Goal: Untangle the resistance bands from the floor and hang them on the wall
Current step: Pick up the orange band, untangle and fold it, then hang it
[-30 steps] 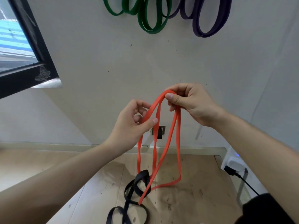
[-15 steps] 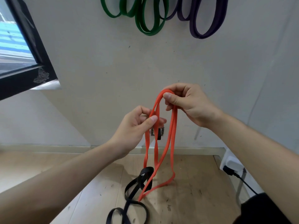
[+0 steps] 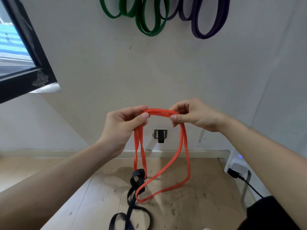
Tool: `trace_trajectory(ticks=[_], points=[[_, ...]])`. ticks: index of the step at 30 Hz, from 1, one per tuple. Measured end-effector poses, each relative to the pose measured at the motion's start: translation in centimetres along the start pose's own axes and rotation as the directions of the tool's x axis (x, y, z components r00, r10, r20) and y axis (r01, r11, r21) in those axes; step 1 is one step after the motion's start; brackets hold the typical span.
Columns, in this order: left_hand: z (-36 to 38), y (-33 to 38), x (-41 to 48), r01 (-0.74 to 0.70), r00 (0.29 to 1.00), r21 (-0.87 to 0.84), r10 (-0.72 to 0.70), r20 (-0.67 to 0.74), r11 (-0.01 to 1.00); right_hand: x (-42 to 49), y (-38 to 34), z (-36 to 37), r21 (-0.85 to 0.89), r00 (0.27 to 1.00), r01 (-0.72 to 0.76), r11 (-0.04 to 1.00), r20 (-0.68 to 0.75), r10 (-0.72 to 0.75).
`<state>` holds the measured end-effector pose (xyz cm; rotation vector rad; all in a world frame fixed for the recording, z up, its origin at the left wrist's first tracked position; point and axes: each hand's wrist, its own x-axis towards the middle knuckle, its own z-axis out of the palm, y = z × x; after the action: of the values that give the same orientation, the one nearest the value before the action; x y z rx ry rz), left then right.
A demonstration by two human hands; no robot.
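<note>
The wall [image 3: 99,63] is pale and the floor [image 3: 191,205] is wood. High on the wall hang green bands [image 3: 149,22] and purple bands [image 3: 207,27], so that is likely where the others should go.

In front of the wall, the left hand [image 3: 119,128] and the right hand [image 3: 196,115] hold up the orange band [image 3: 186,155]. Each hand pinches it between thumb and curled fingers. A short doubled bit is stretched flat between them. Holding it wide like this likely lets the loops hang apart, so the tangle is easy to see.

The strands under the left hand go down through a loop of the black band [image 3: 137,181], which looks caught there. The rest of the black band lies on the floor. The orange band has to come free before it can hang.
</note>
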<state>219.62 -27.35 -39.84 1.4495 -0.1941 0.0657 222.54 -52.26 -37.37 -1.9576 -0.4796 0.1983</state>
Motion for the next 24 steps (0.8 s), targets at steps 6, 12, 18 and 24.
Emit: trace_trajectory(ticks=[6,12,18,24], points=[[-0.2,-0.1,-0.1,-0.092,0.992,0.197,0.073,0.105,0.976,0.4,-0.9,3.8,0.004,0.996,0.047,0.999,0.069,-0.048],[-0.6,-0.6,0.1,-0.081,0.982,0.276,0.03,0.184,0.958,0.6,-2.0,4.6,-0.165,0.989,0.125,0.978,-0.052,-0.135],[-3.9,-5.3,0.4,0.026,0.924,0.563,-0.235,0.301,0.826,-0.9,-2.0,3.9,-0.261,0.991,0.13,0.957,0.072,-0.115],[-4.9,-14.7,-0.7,0.006,0.774,0.906,-0.576,0.264,0.423,-3.1,-0.7,2.1,-0.259,0.995,0.085,0.962,0.076,-0.068]])
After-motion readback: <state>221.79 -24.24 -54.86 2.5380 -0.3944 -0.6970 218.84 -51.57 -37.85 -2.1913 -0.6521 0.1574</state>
